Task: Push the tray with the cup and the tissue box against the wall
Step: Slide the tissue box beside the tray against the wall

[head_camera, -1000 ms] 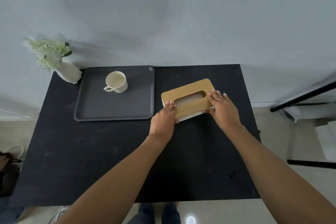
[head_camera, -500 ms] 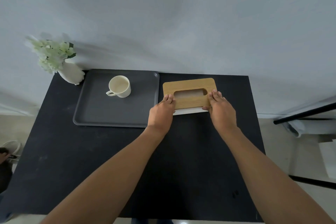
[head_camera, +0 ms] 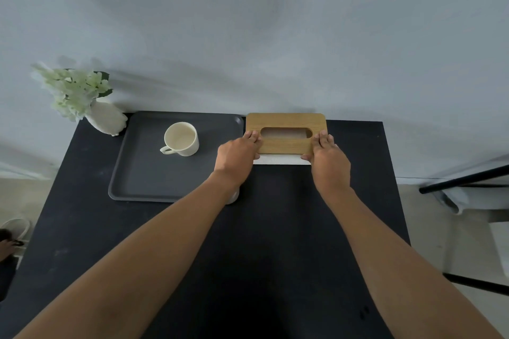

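On the black worktop (head_camera: 275, 228) the tissue box (head_camera: 286, 121), with its wooden lid and oval slot over a white body, stood at the far edge, its back edge meeting the wall (head_camera: 275, 36) as far as the view showed. The left hand (head_camera: 237, 157) lay at the box's left end, fingers flat and close together on the lid beside the slot, thumb tucked down against the near white side. The right hand (head_camera: 329, 159) mirrored it at the right end, fingers on the lid and thumb on the near face, so both hands pressed on the box without closing around it. The grey tray (head_camera: 143, 181) sat just left of the box, its right rim beside the box's left end, its far rim also at the wall; whether tray and box touched could not be told. The cream cup (head_camera: 181, 139) stood upright in the far half of the tray, handle pointing toward the near left. At the far left corner of the worktop a white vase (head_camera: 106, 120) of pale flowers (head_camera: 73, 91) leaned beside the tray's corner.
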